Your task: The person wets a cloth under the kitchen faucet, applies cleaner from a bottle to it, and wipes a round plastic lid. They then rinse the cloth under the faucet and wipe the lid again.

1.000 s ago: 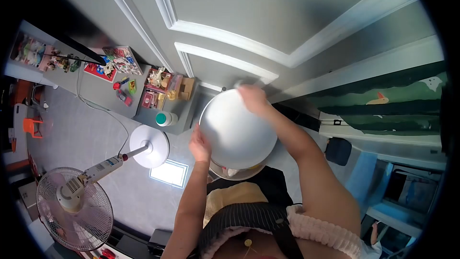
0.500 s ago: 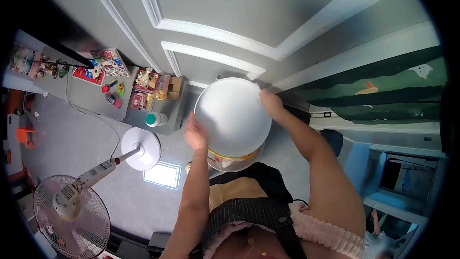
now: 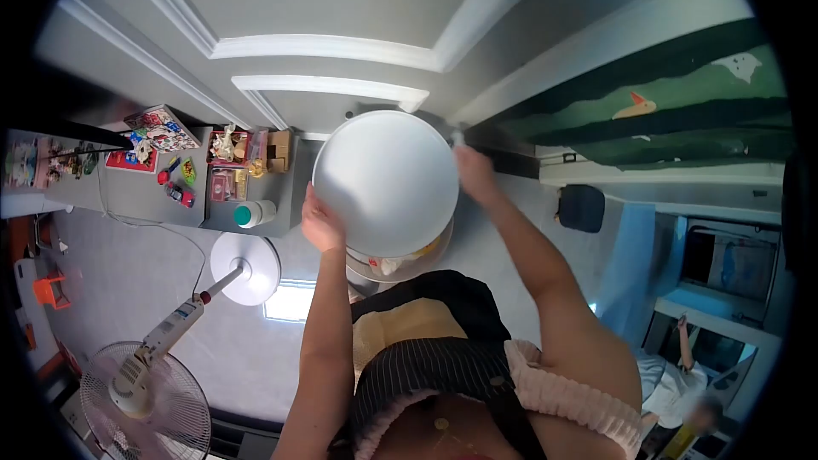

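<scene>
The counter (image 3: 128, 194) is running along the left and the fan (image 3: 145, 400) is standing nearer the person, both leaving the arms some room. And here's the white disc (image 3: 388, 183), sitting between the two hands, a round tray (image 3: 448, 244) showing beneath its near edge. The left hand (image 3: 322, 220) is lying against the rim, probably steadying it; whether it's gripping, I can't tell. The right hand (image 3: 475, 175) is curling beside the opposite edge, apparently clasping a pale thing (image 3: 457, 135), too blurred to name.

The white disc (image 3: 388, 183) looks smooth (and softly glossy).
</scene>
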Tool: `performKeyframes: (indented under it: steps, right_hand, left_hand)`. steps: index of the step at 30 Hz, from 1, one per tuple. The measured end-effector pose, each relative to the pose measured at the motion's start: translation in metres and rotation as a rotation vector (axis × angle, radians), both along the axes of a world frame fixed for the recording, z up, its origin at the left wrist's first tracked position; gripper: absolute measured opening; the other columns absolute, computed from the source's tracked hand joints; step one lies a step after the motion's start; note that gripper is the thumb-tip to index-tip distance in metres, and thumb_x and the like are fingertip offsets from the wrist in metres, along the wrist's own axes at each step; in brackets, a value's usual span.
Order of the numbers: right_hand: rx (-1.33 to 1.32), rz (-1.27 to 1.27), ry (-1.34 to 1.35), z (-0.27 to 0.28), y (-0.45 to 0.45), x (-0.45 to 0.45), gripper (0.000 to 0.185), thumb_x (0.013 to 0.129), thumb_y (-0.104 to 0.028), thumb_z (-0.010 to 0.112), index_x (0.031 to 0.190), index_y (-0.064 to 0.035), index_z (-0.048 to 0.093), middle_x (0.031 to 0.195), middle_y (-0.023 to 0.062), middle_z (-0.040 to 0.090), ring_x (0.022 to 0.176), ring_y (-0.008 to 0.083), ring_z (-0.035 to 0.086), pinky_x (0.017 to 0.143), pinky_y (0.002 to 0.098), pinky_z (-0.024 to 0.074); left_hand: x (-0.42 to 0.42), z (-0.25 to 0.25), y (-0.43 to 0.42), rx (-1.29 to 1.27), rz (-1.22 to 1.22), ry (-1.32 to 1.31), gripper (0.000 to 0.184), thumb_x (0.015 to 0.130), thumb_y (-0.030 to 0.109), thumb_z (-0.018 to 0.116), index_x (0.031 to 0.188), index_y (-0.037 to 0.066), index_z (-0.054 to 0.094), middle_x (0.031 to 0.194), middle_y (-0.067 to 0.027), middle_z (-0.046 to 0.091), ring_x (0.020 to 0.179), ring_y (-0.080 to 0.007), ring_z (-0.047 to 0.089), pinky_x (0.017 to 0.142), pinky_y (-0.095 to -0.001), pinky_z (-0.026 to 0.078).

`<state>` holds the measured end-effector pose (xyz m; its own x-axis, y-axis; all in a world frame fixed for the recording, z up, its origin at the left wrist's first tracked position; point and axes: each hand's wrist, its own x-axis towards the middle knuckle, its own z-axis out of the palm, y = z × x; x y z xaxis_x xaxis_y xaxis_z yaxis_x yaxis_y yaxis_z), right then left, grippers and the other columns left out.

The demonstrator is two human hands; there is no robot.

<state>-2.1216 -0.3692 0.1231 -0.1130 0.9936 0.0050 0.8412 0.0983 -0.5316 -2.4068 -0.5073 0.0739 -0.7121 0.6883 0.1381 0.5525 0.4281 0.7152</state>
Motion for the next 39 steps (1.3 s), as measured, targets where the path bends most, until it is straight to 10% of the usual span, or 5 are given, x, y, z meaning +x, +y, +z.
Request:
performKeyframes:
  steps: [8, 14, 23, 31, 39]
  right_hand:
    - [-0.216, -0.207, -0.133, -0.002, -0.116, -0.012, 0.027, 0.098, -0.024, 0.044, 0.099, -0.0024, 0.060, 0.084, 0.0234, 0.065, 0.082, 0.0426, 0.063, 0.072, 0.0491, 0.0494]
    - [0.266, -0.150, -0.015, -0.009, -0.061, -0.021, 0.017, 0.090, -0.011, 0.055, 0.102, -0.0007, 0.060, 0.099, 0.0142, 0.056, 0.098, 0.0356, 0.055, 0.082, 0.0423, 0.0473]
    - [0.118, 0.942, -0.847, 0.014, -0.041, -0.014, 0.027, 0.084, -0.032, 0.059, 0.068, -0.0124, 0.069, 0.077, 0.0050, 0.063, 0.082, 0.0252, 0.060, 0.085, 0.0423, 0.0397]
    - [0.070, 0.401, -0.018, 0.007, -0.198, -0.151, 0.005, 0.077, -0.015, 0.060, 0.080, -0.0123, 0.063, 0.090, 0.0069, 0.062, 0.084, 0.0251, 0.063, 0.066, 0.0407, 0.0496]
    - [0.432, 1.023, -0.345, 0.045, -0.060, 0.011, 0.011, 0.077, -0.024, 0.063, 0.079, -0.0127, 0.064, 0.086, 0.0064, 0.062, 0.084, 0.0234, 0.058, 0.089, 0.0449, 0.0411]
  left_hand:
    - [0.003, 0.009, 0.004, -0.112, 0.028, -0.112, 0.034, 0.092, 0.016, 0.051, 0.124, 0.009, 0.060, 0.107, -0.0163, 0.067, 0.090, -0.0352, 0.065, 0.076, -0.0418, 0.052]
    - [0.005, 0.003, -0.003, -0.067, 0.005, -0.065, 0.036, 0.091, 0.019, 0.053, 0.126, 0.010, 0.059, 0.109, -0.0159, 0.067, 0.092, -0.0347, 0.065, 0.078, -0.0416, 0.052]
    - [0.000, 0.002, 0.001, -0.078, 0.055, -0.148, 0.036, 0.090, 0.013, 0.052, 0.125, 0.011, 0.060, 0.113, -0.0143, 0.066, 0.098, -0.0334, 0.065, 0.082, -0.0406, 0.052]
    - [0.002, 0.005, 0.007, -0.030, 0.085, -0.178, 0.034, 0.091, 0.014, 0.052, 0.123, 0.012, 0.062, 0.115, -0.0115, 0.066, 0.101, -0.0318, 0.064, 0.084, -0.0394, 0.051]
    - [-0.002, -0.001, 0.001, -0.048, 0.002, -0.136, 0.033, 0.093, 0.013, 0.048, 0.123, 0.011, 0.061, 0.119, -0.0080, 0.065, 0.102, -0.0290, 0.064, 0.086, -0.0376, 0.051]
